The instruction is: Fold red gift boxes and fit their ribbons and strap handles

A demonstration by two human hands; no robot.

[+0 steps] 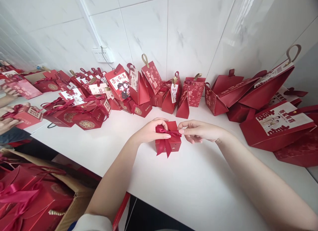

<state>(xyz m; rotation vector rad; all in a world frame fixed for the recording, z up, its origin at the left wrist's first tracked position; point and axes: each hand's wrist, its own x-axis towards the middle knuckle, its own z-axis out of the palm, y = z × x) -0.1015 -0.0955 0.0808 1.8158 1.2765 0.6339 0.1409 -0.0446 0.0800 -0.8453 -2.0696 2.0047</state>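
A small red gift box (175,145) stands on the white table in front of me, with a dark red ribbon (164,148) tied in a bow across its top. My left hand (151,130) lies against the box's left side, its thumb and fingers closed on the bow's left part. On the other side, my right hand (198,131) pinches the bow's right loop between thumb and forefinger, the other fingers loosely curled. Two ribbon tails hang down the box's front.
Many red gift boxes (89,116) line the table's back along the tiled wall (193,25). Larger boxes (278,125) are piled at the right. Another person's hands (10,120) hold a box at the far left. Below left, a cardboard carton (81,194) holds red boxes.
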